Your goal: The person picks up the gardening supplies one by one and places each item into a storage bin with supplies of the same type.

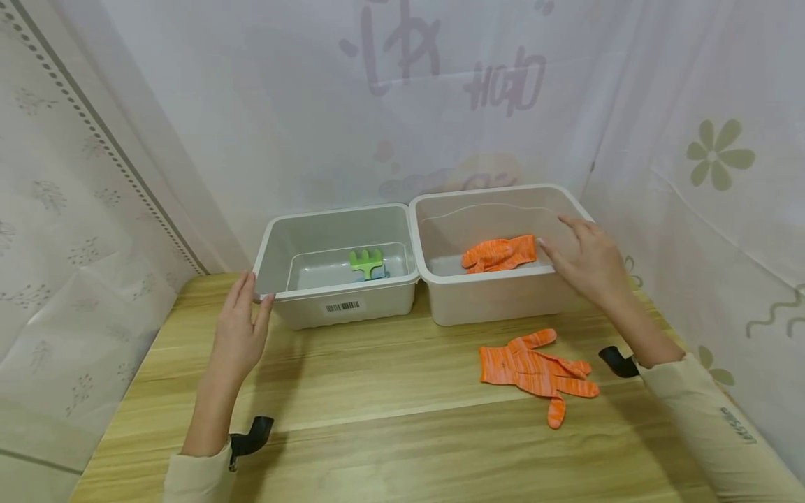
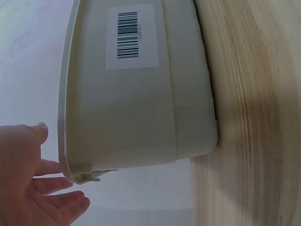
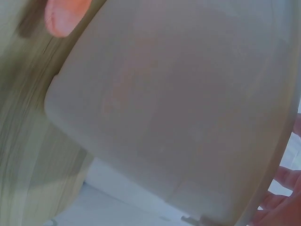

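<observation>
Two pale plastic bins stand side by side on the table. My left hand [image 1: 237, 334] is at the near left corner of the left bin [image 1: 393, 302], fingers loosely extended beside its rim. In the left wrist view the thumb stays apart from that rim. My right hand [image 1: 591, 267] reaches over the right side of the right bin [image 1: 497, 302], fingers extended and thumb spread toward the inside. An orange knitted glove [image 1: 499, 253] lies folded in the right bin. Its like, another orange glove [image 1: 533, 367], lies flat on the table in front.
In the left bin are a green pronged rake-like piece [image 1: 366, 261] and a bluish piece beneath it. A barcode label [image 2: 128, 35] marks that bin's front. The wooden table [image 1: 377, 433] runs back to a printed curtain [image 1: 302, 126], with more curtain on both sides.
</observation>
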`<state>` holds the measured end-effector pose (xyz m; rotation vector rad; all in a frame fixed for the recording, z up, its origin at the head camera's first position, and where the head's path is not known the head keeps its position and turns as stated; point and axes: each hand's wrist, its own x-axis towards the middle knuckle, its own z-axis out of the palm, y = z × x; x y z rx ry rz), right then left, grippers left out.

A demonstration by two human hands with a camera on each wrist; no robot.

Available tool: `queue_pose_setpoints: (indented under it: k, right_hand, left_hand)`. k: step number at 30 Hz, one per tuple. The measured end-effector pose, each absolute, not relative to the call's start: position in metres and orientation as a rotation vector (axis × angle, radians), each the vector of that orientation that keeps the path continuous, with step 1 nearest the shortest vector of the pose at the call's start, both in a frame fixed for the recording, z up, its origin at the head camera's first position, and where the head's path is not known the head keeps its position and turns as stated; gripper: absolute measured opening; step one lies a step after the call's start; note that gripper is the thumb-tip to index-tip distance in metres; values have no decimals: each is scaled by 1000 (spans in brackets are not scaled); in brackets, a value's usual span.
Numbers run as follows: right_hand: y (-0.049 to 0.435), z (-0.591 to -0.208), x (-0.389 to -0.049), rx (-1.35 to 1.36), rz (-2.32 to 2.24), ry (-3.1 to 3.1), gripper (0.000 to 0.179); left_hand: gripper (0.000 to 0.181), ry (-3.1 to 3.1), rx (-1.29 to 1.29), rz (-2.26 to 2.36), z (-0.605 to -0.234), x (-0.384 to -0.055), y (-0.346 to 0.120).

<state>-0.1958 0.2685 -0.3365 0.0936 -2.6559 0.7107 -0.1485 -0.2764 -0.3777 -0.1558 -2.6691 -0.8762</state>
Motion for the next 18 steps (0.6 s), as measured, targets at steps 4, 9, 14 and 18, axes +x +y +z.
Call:
queue_pose_setpoints:
  k: [4, 9, 14, 18]
  right_hand:
    - [276, -336, -197, 74, 725, -2687, 72]
    - [287, -336, -198, 77, 722, -2727, 75]
    - [296, -337, -201, 86, 753, -2762, 79]
    - [302, -338, -203, 82, 756, -2796, 84]
  left_hand:
    - [63, -2618, -136, -861, -378, -148, -275]
    - [60, -2578, -134, -842, -378, -147, -273]
    - [55, -2520, -114, -817, -380, -146, -269]
    - [51, -2470, -96, -798, -381, -145, -264]
